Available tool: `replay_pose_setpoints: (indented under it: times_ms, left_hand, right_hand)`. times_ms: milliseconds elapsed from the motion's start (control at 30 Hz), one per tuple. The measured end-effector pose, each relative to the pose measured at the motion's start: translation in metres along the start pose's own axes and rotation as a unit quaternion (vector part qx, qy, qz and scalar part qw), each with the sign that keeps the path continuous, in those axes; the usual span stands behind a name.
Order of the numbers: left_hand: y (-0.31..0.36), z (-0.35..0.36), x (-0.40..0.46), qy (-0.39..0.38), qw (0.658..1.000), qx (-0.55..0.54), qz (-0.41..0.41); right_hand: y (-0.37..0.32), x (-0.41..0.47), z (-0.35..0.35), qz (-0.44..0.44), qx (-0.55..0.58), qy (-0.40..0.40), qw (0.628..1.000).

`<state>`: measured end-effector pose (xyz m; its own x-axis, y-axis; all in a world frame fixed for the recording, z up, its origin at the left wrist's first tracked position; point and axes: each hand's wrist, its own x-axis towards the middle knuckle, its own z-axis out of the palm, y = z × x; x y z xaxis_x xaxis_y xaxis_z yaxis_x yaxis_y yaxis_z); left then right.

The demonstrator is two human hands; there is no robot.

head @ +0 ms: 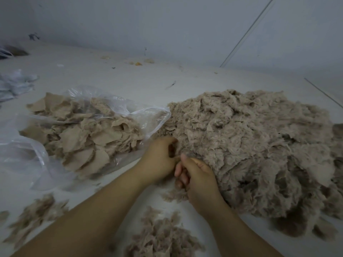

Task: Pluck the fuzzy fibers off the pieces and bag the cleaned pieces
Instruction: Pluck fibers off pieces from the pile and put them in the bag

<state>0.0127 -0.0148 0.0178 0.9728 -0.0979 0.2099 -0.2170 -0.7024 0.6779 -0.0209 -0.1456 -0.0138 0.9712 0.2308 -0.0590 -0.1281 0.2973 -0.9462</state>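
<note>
At the near left edge of the big heap of fuzzy grey-brown fibrous pieces (250, 145), both hands meet, touching each other. The left hand (159, 160) has its fingers (171, 140) curled over and dug into the fuzz at the heap's edge, gripping it. The right hand (196, 175) lies just beside it, knuckles up, its thumb and fingers (181, 172) bent inward and pinching a tuft of the same fuzz; exactly which piece each hand holds cannot be told, since the fibres blur together there.

The heap spreads across the right half of the white counter (130, 80), reaching toward the right edge of the view. To its left, touching its edge, lies a clear crumpled plastic bag (148, 115), its mouth open toward the heap, filled with flatter beige cleaned pieces (83, 138). Some of those pieces spill past the bag's far-left side.

Nearer the person, 2 loose clumps of plucked grey-brown fluff rest on the counter: 1 between the forearms (159, 236) and 1 at the lower left (35, 210). More crumpled clear plastic (14, 84) sits at the far left, and small yellowish scraps (138, 63) lie near the pale wall (167, 25).
</note>
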Motion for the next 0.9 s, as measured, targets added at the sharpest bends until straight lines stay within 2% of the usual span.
replay_pose_setpoints:
  times_ms: [67, 200, 400, 533, 600, 700, 900]
  left_hand:
    - [0.001, 0.009, 0.001, -0.011, 0.997, -0.069, -0.033]
    - [-0.001, 0.008, 0.001, 0.035, 0.973, -0.194, -0.120]
    - [0.000, -0.001, -0.005, 0.022, 0.951, -0.268, -0.153]
    - [0.010, 0.001, -0.001, -0.002, 0.962, -0.254, -0.101]
    - [0.014, 0.003, 0.002, 0.016, 0.968, -0.236, -0.084]
    - [0.009, 0.003, 0.002, 0.076, 0.961, -0.242, -0.112]
    - [-0.005, -0.010, -0.010, 0.137, 0.942, -0.272, -0.139]
  right_hand:
    - [0.001, 0.000, 0.000, 0.000, 0.008, 0.006, 1.000]
    - [0.002, 0.001, -0.001, 0.002, 0.024, 0.007, 1.000]
    - [0.001, 0.005, -0.002, 0.006, 0.037, 0.025, 0.999]
    - [0.000, 0.005, 0.000, 0.025, 0.058, 0.044, 0.997]
    - [-0.001, 0.004, 0.000, 0.027, 0.063, 0.045, 0.997]
    - [-0.002, 0.004, 0.000, 0.029, 0.071, 0.048, 0.996]
    - [-0.002, 0.004, -0.001, 0.036, 0.078, 0.047, 0.995]
